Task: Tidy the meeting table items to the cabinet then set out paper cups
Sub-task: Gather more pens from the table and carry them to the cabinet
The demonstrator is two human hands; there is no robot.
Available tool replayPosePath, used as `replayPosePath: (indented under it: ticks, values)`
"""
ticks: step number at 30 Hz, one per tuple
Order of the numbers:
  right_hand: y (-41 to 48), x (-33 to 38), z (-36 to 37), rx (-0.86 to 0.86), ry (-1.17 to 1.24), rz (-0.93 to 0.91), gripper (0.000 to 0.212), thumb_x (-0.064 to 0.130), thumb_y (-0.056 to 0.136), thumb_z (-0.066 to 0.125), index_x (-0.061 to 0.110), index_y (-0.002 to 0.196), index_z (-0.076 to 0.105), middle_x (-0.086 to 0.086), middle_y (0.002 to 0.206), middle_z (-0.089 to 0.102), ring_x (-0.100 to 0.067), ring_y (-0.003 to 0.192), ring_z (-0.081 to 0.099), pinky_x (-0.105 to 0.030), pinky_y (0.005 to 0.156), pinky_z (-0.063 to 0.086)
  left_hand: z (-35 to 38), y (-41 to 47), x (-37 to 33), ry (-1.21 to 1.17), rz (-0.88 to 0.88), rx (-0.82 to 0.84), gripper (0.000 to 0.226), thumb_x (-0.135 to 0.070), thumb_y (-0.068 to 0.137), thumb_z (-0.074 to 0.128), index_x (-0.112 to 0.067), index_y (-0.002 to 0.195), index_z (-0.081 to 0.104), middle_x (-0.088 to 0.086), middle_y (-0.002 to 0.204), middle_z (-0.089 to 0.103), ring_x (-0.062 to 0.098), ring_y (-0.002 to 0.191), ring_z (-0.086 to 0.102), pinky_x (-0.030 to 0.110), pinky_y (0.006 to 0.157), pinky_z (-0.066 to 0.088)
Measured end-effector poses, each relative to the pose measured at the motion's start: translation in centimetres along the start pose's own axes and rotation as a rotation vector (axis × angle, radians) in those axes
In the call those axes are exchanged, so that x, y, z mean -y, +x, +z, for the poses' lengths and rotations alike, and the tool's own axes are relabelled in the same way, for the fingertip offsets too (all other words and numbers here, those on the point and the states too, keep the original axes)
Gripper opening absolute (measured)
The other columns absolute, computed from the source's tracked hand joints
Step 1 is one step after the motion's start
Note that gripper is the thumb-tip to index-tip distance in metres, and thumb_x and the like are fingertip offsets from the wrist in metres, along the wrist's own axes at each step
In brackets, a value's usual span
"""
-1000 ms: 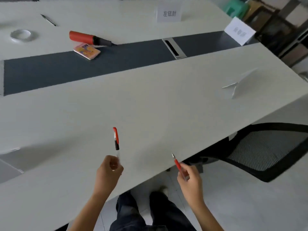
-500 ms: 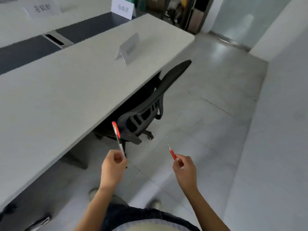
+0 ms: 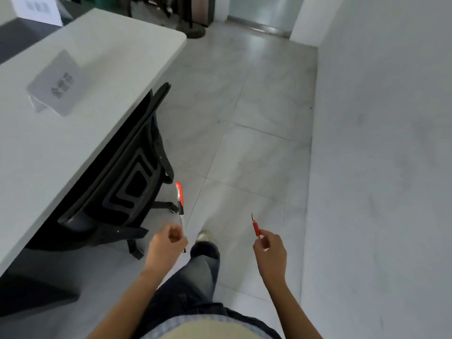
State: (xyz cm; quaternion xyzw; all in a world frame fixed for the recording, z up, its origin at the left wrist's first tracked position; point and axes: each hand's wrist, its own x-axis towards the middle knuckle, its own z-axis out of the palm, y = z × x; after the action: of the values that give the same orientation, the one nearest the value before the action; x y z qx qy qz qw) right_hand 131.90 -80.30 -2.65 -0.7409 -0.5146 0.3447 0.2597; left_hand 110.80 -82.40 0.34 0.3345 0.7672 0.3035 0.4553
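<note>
My left hand is closed around a red-capped pen, which stands upright with its cap at the top. A second red pen is pinched in my right hand, its tip pointing up. Both hands are held out in front of me over the tiled floor, about a forearm's width apart. The white meeting table lies to my left, with a folded name card standing on it. No cabinet or paper cups are in view.
A black mesh office chair is pushed under the table edge, just left of my left hand. A white wall runs along the right. Grey floor tiles stretch ahead toward a doorway. Another name card stands at the far left.
I have turned right, away from the table, and stepped along the aisle. The table and chair have slid to the left of view. Both hands keep their pens.
</note>
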Motion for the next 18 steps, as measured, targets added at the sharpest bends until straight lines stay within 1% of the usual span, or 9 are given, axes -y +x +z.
replayPosePath:
  ticks: [2, 6, 8, 11, 14, 16, 18]
  values:
    - [3.1, 0.5, -0.1, -0.009, -0.015, -0.001, 0.022, 0.011, 0.088, 0.050, 0.009, 0.109, 0.058, -0.003, 0.096, 0.055, -0.012, 0.075, 0.052, -0.010, 0.062, 0.036, 0.5, 3.1, -1.5, -0.006, 0.005, -0.010, 0.019, 0.000, 0.079, 0.059, -0.017, 0.072, 0.052, 0.008, 0.075, 0.060, 0.029, 0.078, 0.059, 0.031, 0.069, 0.043]
    - [10.7, 3.2, -0.6, -0.045, -0.018, 0.008, 0.023, 0.010, 0.088, 0.049, 0.009, 0.110, 0.058, -0.003, 0.095, 0.055, -0.015, 0.078, 0.052, -0.017, 0.063, 0.037, 1.6, 10.2, -6.9, -0.026, 0.058, -0.013, 0.010, 0.000, 0.080, 0.058, -0.009, 0.083, 0.055, 0.003, 0.074, 0.057, 0.021, 0.074, 0.055, 0.031, 0.070, 0.042]
    - [14.6, 5.3, -0.8, -0.065, -0.021, -0.012, 0.024, 0.009, 0.088, 0.050, 0.010, 0.110, 0.058, -0.003, 0.094, 0.056, -0.015, 0.077, 0.052, -0.014, 0.062, 0.037, 1.8, 13.5, -10.4, -0.051, 0.104, -0.024, 0.012, 0.001, 0.081, 0.058, -0.010, 0.084, 0.054, 0.003, 0.074, 0.057, 0.021, 0.073, 0.055, 0.033, 0.071, 0.045]
    - [19.7, 8.5, -1.0, -0.085, -0.005, -0.049, 0.023, 0.009, 0.087, 0.051, 0.011, 0.109, 0.059, -0.002, 0.093, 0.056, -0.009, 0.073, 0.052, -0.009, 0.061, 0.035, 2.1, 17.7, -15.1, -0.063, 0.155, -0.045, 0.013, -0.001, 0.082, 0.058, -0.013, 0.083, 0.052, 0.000, 0.074, 0.057, 0.021, 0.075, 0.056, 0.030, 0.073, 0.043]
    - [24.0, 10.2, -0.7, -0.077, 0.005, -0.046, 0.023, 0.009, 0.087, 0.052, 0.011, 0.108, 0.058, -0.001, 0.093, 0.055, -0.011, 0.075, 0.052, -0.009, 0.062, 0.036, 3.2, 21.3, -17.8, -0.066, 0.141, -0.050, 0.022, -0.002, 0.081, 0.059, -0.022, 0.076, 0.050, -0.001, 0.075, 0.058, 0.021, 0.076, 0.058, 0.030, 0.075, 0.044]
    - [26.6, 10.4, -0.4, -0.057, 0.002, -0.037, 0.023, 0.008, 0.087, 0.052, 0.010, 0.109, 0.059, -0.001, 0.093, 0.056, -0.013, 0.077, 0.053, -0.010, 0.063, 0.036, 4.6, 23.1, -18.8, -0.046, 0.116, -0.032, 0.018, -0.003, 0.081, 0.060, -0.019, 0.080, 0.051, -0.001, 0.076, 0.058, 0.020, 0.077, 0.058, 0.029, 0.074, 0.044]
    - [29.6, 10.3, -0.3, -0.027, 0.001, -0.023, 0.023, 0.009, 0.087, 0.051, 0.010, 0.109, 0.058, -0.001, 0.093, 0.056, -0.013, 0.078, 0.053, -0.010, 0.064, 0.036, 6.1, 25.1, -19.7, -0.020, 0.076, -0.007, 0.016, -0.003, 0.081, 0.060, -0.016, 0.084, 0.052, 0.000, 0.076, 0.057, 0.019, 0.076, 0.057, 0.024, 0.068, 0.043]
